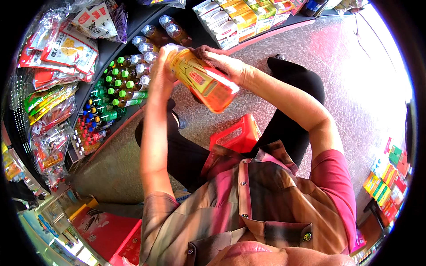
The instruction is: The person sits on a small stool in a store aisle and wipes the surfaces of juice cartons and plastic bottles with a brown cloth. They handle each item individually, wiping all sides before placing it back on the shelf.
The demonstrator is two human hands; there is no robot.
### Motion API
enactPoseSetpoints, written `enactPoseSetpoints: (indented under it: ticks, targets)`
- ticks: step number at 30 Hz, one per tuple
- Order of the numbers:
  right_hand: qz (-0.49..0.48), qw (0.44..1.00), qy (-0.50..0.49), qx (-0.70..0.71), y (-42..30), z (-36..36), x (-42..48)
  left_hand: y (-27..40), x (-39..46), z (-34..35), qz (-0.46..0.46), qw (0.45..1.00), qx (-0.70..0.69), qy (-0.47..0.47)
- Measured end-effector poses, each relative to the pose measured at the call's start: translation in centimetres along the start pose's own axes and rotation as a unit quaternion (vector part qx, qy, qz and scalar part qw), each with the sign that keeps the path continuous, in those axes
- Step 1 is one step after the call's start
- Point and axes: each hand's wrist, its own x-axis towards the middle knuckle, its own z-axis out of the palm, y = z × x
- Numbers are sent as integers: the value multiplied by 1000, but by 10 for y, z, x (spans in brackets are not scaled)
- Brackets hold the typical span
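A large plastic drink bottle [201, 81] with a yellow label and orange-red contents is tilted in front of me, its neck end at the upper left. My left hand [162, 68] grips it near the neck. On the other side, my right hand [234, 68] holds a dark reddish-brown cloth [213, 59] against the bottle. The bottle hides part of the left hand's fingers. Just past the left hand, bottles with clear-white caps [146, 48] and green-capped bottles [123, 79] stand on the bottom shelf.
Drink cartons [239, 23] stand along the shelf at the top. Packaged snacks [68, 53] hang at the left, above smaller bottles [91, 128]. A red plastic stool or crate [236, 134] is between my legs. Behind me at lower left is a red box [103, 229]; colourful packs [386, 183] are at the right.
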Motion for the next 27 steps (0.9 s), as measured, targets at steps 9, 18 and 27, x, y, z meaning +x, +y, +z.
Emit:
enactPoseSetpoints:
  ticks: [9, 18, 27]
  targets:
    - [-89, 971, 195, -108, 44, -20, 18, -57, -27, 24, -102, 953, -286, -18]
    - [-204, 881, 237, -354, 47, -24, 27, -56, -20, 6, -184, 922, -324, -103]
    - [-193, 831, 201, -480, 25, -13, 30, -64, -30, -16, -172, 939, -256, -150]
